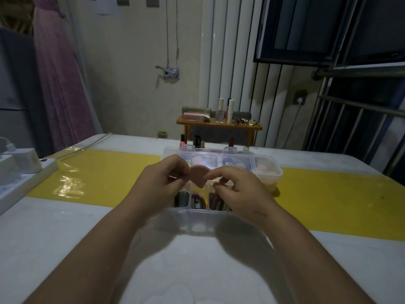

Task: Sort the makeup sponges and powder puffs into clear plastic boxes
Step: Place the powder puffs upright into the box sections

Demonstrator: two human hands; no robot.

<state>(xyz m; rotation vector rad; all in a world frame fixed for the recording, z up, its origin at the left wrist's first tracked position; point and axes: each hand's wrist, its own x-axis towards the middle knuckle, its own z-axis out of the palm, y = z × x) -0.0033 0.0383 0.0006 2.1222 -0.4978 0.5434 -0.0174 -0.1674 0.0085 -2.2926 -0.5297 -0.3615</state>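
Holding the pink sponge (198, 175) in the air between both hands, you are in the middle of the sorting, not at its end. Your left hand (162, 178) has its grip pinching the left edge of the sponge. Your right hand (238, 194) pinches the right edge with curled fingertips, though its thumb is not fully visible. The sponge hangs just above the clear box (197, 220), about over the line between its front and back sections.

What seems done: in the back sections some round pieces already lie, pale pink ones (202, 160) at the left and blue ones (229, 162) more to the right, seen through the plastic. A small clear tub (275, 182) close against the right side of the box also holds pink puffs. What is left: at least the sponge in your hands must still go to its place. Your hands hide part of the box, so I cannot tell how many pieces remain.

The front sections hold pencils and brushes (195, 200), directly under the sponge, so they may be in the way if you lower it there. The box stands on a yellow mat (98, 172) on the white desk (65, 227). Small bottles (198, 140) stand just behind the box, and a white power strip (24, 172) lies well apart at the left.
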